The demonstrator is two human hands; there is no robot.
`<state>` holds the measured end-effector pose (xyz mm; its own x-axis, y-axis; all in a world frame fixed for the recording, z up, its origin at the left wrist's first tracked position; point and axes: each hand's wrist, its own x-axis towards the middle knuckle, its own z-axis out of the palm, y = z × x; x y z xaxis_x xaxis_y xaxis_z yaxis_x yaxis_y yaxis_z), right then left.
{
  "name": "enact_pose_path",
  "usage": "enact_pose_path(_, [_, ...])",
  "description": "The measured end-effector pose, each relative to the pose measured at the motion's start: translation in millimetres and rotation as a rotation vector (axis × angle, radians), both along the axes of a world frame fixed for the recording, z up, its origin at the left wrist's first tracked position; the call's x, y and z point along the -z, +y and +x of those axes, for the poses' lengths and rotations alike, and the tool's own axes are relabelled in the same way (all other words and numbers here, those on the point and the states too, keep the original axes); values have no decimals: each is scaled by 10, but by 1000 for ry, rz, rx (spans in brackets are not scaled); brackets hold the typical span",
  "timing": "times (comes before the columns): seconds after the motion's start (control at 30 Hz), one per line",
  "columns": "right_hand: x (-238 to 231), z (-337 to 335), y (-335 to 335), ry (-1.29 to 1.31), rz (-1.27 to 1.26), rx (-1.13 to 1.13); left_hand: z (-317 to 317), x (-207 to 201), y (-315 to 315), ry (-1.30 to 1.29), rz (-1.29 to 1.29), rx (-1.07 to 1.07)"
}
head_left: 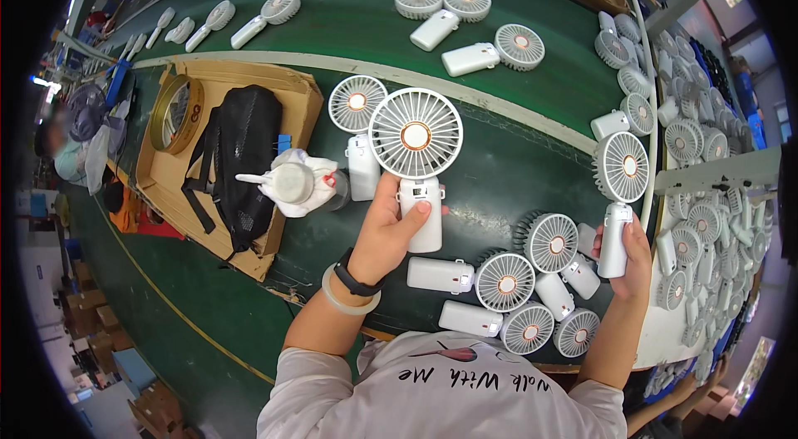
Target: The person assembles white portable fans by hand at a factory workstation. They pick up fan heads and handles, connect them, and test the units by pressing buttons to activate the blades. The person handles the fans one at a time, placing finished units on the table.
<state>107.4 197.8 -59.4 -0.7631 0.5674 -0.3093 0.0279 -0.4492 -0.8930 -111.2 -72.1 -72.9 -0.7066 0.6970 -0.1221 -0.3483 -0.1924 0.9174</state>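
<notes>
My left hand grips the white handle of a handheld fan, its round grille and copper-coloured ring facing up. Another white fan stands upright in my right hand, fingers wrapped round its handle. Just beyond the left-hand fan lies a similar fan, partly covered by it. Between my forearms, several white fans lie close together on the dark green table. A bottle wrapped in a white cloth or bag stands left of my left hand.
An open cardboard box at left holds a black bag and a roll of tape. Across the table runs a green belt carrying several fans. Many fans are heaped at right beyond a pale rail. A metal post juts in there.
</notes>
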Motion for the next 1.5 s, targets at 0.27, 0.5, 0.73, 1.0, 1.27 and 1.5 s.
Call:
enact_pose_path(0.27, [-124,-255,-164,14,55,-51,60,-607,-684,-192,159,67])
enact_pose_path(0.5, [-106,-288,-218,1,53,-6,-505,-835,-1781,188,76,-500])
enact_pose_path(0.73, [-100,-510,-448,-93,8,12,-843,-588,-2296,455,-181,-699])
enact_pose_path(1.0, [-117,-533,-515,-82,-2,4,-1102,-501,-2449,517,-267,-829])
enact_pose_path(1.27, [-155,-523,-515,-28,-25,-54,-1460,-340,-2796,857,-731,-1068])
enact_pose_path(1.5, [-255,-497,-500,34,-55,-127,-1596,-387,-2793,1033,-1266,-1143])
